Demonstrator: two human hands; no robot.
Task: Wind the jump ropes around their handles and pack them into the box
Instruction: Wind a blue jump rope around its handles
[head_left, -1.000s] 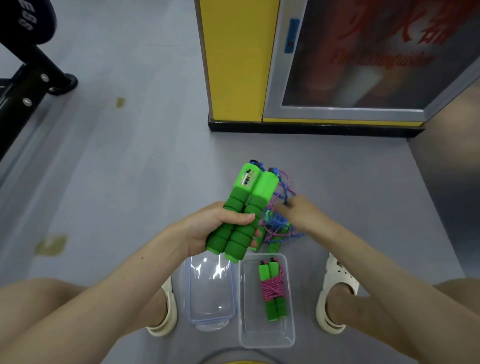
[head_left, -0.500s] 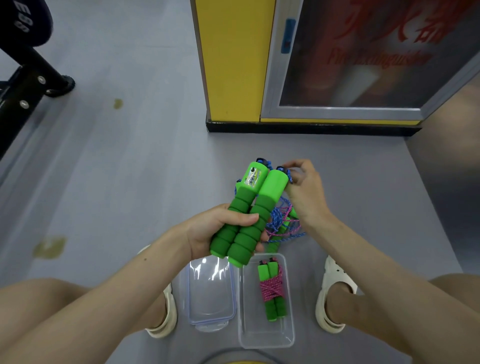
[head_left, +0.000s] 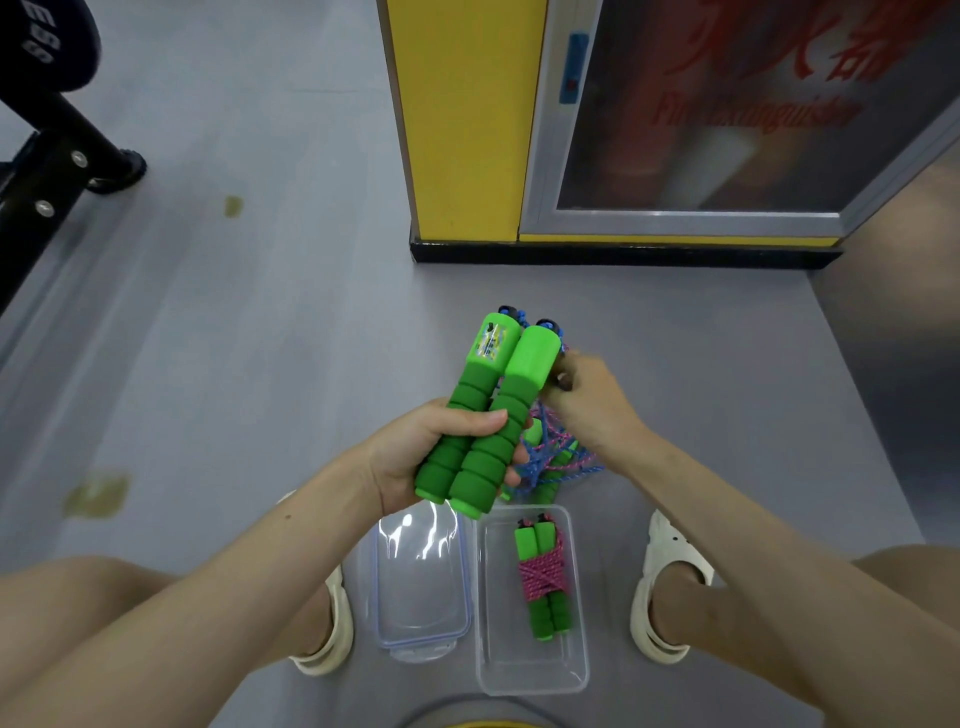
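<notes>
My left hand (head_left: 441, 447) grips two green foam jump-rope handles (head_left: 488, 410) side by side, tilted up and away from me. Just right of the handles, my right hand (head_left: 592, 405) pinches the blue rope (head_left: 545, 457) that hangs from them. A loose tangle of blue and pink rope with another green handle lies on the floor under my hands. The clear plastic box (head_left: 530, 670) stands between my feet. Inside it lies one wound jump rope (head_left: 543, 577), pink cord wrapped around green handles.
The clear box lid (head_left: 421, 582) lies flat left of the box. My white sandals (head_left: 660, 592) flank both. A yellow-edged fire extinguisher cabinet (head_left: 467, 130) stands ahead, and black gym equipment (head_left: 47, 156) occupies the far left on the grey floor.
My right hand rose from the rope tangle to the handle tops, then dropped slightly behind the right handle. The left hand kept its grip, with the handles staying nearly still.
</notes>
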